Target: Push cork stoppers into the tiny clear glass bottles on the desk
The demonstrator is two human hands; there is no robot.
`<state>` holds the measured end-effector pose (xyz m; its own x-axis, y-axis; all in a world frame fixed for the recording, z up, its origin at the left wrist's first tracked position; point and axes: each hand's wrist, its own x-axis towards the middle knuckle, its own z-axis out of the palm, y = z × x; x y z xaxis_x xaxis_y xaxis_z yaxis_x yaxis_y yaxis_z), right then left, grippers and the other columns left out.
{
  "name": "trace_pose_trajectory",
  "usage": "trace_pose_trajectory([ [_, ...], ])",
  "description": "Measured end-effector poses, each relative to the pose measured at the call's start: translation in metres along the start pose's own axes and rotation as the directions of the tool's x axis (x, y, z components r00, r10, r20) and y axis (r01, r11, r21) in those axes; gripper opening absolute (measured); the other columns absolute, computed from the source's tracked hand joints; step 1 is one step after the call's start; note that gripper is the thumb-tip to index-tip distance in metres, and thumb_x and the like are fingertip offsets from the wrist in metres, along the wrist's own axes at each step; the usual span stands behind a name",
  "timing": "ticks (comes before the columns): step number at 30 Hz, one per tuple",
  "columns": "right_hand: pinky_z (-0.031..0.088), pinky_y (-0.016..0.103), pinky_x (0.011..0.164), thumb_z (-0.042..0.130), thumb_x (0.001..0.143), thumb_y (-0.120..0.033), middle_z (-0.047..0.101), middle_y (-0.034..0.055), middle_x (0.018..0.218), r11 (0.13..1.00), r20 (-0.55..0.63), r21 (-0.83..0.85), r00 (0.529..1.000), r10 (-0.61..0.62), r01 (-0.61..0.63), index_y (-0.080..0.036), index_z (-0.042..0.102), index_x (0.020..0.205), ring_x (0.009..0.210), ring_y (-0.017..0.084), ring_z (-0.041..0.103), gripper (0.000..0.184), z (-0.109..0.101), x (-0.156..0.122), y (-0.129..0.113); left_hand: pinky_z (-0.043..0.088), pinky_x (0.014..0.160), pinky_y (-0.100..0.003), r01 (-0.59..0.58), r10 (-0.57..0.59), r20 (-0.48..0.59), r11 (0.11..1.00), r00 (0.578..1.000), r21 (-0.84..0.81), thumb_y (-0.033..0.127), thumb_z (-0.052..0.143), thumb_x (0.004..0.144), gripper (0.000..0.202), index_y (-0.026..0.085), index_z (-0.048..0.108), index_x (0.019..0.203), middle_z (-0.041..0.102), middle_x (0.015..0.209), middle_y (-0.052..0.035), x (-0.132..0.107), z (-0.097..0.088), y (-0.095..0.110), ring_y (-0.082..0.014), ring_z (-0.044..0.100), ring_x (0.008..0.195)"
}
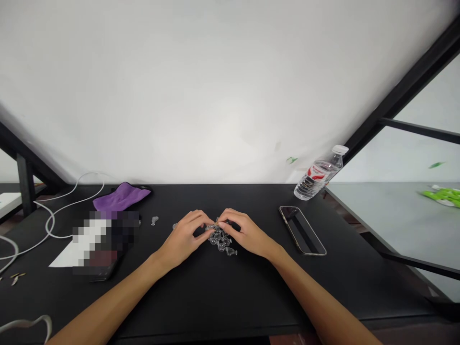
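A small heap of clear, bulb-shaped pieces (222, 242) with narrow necks lies on the black table between my hands. Over the left side of the heap, my left hand (187, 235) is closed in a pinch, thumb and forefinger together. My right hand (244, 231) pinches from the other side, its fingertips meeting those of the left. Something tiny and brownish shows where the fingertips meet, too small to name. One loose clear piece (154, 220) lies apart to the left, and another (175, 225) is partly hidden beside my left hand.
A phone (302, 230) and a tilted-looking water bottle (318, 175) are on the right. To the left lie a purple cloth (120, 196), white paper (66, 251) beside a blurred-out dark object, white cables (50, 220) and small brownish bits (16, 277). A white wall (215, 96) stands behind.
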<state>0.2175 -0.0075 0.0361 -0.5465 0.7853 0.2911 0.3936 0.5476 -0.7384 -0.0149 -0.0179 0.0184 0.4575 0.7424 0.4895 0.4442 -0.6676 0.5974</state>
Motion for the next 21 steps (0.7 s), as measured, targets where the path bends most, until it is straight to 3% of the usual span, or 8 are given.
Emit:
trace_pose_trajectory([
  [6,0.047,0.029,0.077,0.051,0.107,-0.041,0.06,0.0008,0.089,0.999,0.017,-0.009,0.999,0.032,-0.031,-0.023,0.06,0.089,0.08,0.017,0.056,0.027,0.0,-0.001,-0.003,0.051,0.084,-0.034,-0.029,0.031,0.024,0.998,0.999,-0.053,0.025,0.064,0.1,0.011,0.024,0.069,0.11,0.066,0.098,-0.005,0.0,0.001,0.002,-0.0185,0.062,0.091],
  [12,0.047,0.03,0.077,0.048,0.107,-0.039,0.059,0.0014,0.087,1.0,0.025,-0.03,1.0,-0.005,0.006,-0.022,0.058,0.087,0.079,0.017,0.055,0.028,-0.002,0.001,0.001,0.052,0.079,-0.031,0.062,-0.06,0.026,0.994,0.998,-0.085,0.028,0.063,0.1,0.01,0.023,0.069,0.105,0.063,0.091,-0.0033,0.001,0.003,0.009,-0.0174,0.061,0.084],
  [17,0.048,0.031,0.076,0.05,0.106,-0.036,0.063,0.0029,0.089,0.994,-0.061,-0.106,0.998,0.028,-0.034,-0.022,0.062,0.093,0.08,0.018,0.057,0.023,-0.027,0.0,0.017,0.052,0.081,-0.032,0.107,-0.103,0.043,0.99,0.994,-0.093,0.028,0.064,0.099,0.009,0.023,0.07,0.104,0.066,0.092,-0.0039,0.002,-0.001,0.003,-0.0183,0.062,0.085],
  [21,0.048,0.034,0.085,0.058,0.101,-0.034,0.064,0.0047,0.095,0.977,-0.091,-0.203,0.995,0.048,-0.066,-0.022,0.067,0.095,0.089,0.02,0.06,0.016,-0.053,-0.006,0.039,0.051,0.095,-0.038,0.07,-0.056,0.204,0.996,0.977,-0.063,0.029,0.066,0.098,0.012,0.025,0.072,0.107,0.067,0.099,-0.0046,0.002,-0.01,0.0,-0.0198,0.063,0.093],
])
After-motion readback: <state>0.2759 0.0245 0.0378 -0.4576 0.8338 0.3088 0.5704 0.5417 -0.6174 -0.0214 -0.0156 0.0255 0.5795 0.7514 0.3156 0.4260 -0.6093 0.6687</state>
